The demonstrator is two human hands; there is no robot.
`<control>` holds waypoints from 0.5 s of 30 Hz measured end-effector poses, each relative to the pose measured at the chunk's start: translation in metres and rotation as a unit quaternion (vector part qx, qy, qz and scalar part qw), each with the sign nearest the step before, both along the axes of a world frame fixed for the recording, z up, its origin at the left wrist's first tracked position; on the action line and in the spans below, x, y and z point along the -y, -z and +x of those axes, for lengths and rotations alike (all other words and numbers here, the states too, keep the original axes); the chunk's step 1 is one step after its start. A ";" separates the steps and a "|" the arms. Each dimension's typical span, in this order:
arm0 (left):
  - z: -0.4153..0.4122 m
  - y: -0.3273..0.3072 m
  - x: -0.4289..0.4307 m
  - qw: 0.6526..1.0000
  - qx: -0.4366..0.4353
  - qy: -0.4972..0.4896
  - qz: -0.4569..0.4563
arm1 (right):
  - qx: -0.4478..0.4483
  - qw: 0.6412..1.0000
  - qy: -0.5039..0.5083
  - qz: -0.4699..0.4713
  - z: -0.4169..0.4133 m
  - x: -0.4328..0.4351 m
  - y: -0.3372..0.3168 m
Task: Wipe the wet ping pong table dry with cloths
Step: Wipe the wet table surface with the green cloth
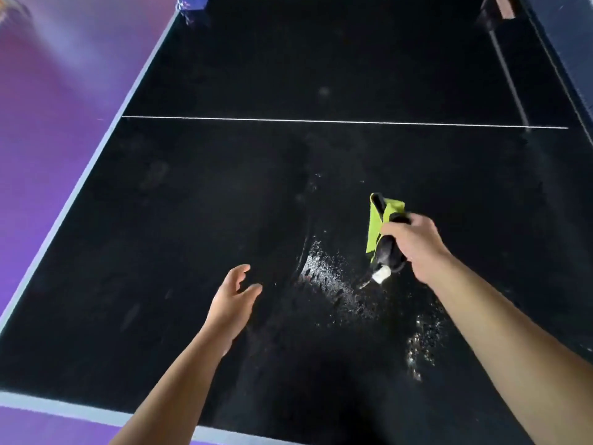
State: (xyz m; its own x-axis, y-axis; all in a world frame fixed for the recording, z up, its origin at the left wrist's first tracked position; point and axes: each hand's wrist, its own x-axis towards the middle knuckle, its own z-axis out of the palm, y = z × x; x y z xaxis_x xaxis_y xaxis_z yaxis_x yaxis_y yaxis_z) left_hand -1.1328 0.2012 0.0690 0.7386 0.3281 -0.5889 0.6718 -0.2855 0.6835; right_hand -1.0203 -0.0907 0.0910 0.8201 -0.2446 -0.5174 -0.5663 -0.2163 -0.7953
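Observation:
The black ping pong table [199, 194] fills the view, with a white centre line [321, 121] across it. Water droplets [330, 274] glisten on the surface in front of me, and a second wet patch [423, 342] lies under my right forearm. My right hand [417, 248] grips a black and lime-green bundle [383, 232] with a white tag or tip at its lower end, held just above the table; I cannot tell whether it is a cloth or a bottle. My left hand [234, 300] hovers above the table, fingers relaxed and holding nothing.
The table's pale edge band [86, 175] runs along the left side and the near side. Purple floor [41, 101] lies beyond the left edge. A dark post and net fixture [507, 69] stands at the far right, and a blue clamp [191, 4] at the far left corner.

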 end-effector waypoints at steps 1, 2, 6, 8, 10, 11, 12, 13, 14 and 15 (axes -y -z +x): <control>0.007 0.011 -0.004 0.997 -0.034 0.017 0.072 | 0.049 0.993 -0.033 -0.102 0.031 0.011 0.003; 0.013 0.023 -0.008 0.988 -0.066 0.038 0.137 | 0.084 0.971 -0.067 -0.212 0.059 0.022 0.012; 0.030 0.060 -0.017 0.956 -0.181 0.066 0.221 | 0.040 0.883 -0.181 -0.431 0.117 0.042 0.085; 0.034 0.075 -0.016 0.949 -0.224 0.074 0.210 | 0.023 0.872 -0.188 -0.451 0.123 0.037 0.123; 0.035 0.087 -0.014 0.944 -0.236 0.084 0.214 | 0.048 0.872 -0.169 -0.456 0.138 0.029 0.140; 0.035 0.091 -0.014 0.945 -0.235 0.083 0.212 | 0.065 0.874 -0.162 -0.453 0.153 0.026 0.142; 0.035 0.094 -0.015 0.946 -0.234 0.082 0.209 | 0.082 0.873 -0.163 -0.452 0.171 0.024 0.141; 0.035 0.097 -0.016 0.946 -0.235 0.082 0.207 | 0.093 0.868 -0.169 -0.457 0.191 0.020 0.138; 0.035 0.098 -0.017 0.946 -0.236 0.084 0.205 | 0.096 0.863 -0.176 -0.464 0.213 0.014 0.134; 0.035 0.099 -0.018 0.948 -0.235 0.086 0.199 | 0.093 0.860 -0.185 -0.467 0.236 0.005 0.128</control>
